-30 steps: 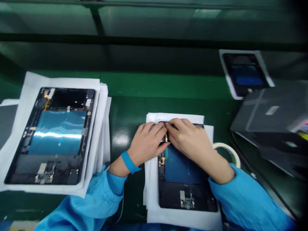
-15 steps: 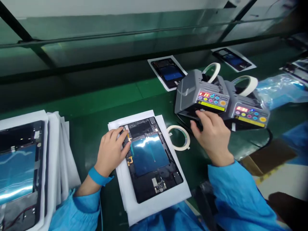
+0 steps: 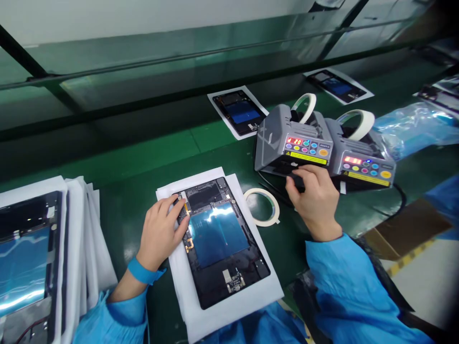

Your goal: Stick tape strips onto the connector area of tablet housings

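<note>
Shifted to a boxy grey tape dispenser [image 3: 270, 143], the right hand [image 3: 317, 203] curls, grip unclear, as the left hand [image 3: 159, 234] loosely touches a flat, black, probably stiff but fragile tablet [image 3: 218, 234], best edge-held, atop thin white sheets [image 3: 244, 304].

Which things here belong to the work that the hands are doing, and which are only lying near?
Seemingly in use:
- open tablet, touched by the left hand
- white sheets under it
- left tape machine, right hand near its front

Seemingly just lying near:
- loose tape roll
- tablet at far left
- clear plastic
- cardboard box
</note>
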### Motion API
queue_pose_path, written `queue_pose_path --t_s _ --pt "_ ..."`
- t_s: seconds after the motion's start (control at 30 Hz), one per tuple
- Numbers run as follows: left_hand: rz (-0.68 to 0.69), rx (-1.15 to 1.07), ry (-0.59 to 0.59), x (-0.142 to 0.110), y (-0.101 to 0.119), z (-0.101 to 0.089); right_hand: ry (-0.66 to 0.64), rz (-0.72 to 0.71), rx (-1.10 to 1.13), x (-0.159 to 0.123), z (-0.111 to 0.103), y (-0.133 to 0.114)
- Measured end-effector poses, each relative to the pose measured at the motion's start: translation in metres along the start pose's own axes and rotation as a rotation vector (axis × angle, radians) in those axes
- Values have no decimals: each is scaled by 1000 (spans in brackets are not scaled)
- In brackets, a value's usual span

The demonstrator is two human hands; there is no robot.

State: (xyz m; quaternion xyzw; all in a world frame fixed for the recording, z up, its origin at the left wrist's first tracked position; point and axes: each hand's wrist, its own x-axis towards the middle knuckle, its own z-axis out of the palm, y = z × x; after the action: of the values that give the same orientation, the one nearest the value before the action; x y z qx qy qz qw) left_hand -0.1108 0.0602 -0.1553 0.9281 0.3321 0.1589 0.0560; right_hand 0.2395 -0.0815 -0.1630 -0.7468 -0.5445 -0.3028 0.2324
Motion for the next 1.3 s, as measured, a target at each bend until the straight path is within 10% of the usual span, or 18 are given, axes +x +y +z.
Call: queue_pose_path --t_s 1.3 --pt "16 31 24 5 -2 1 66 57 4 14 11 3"
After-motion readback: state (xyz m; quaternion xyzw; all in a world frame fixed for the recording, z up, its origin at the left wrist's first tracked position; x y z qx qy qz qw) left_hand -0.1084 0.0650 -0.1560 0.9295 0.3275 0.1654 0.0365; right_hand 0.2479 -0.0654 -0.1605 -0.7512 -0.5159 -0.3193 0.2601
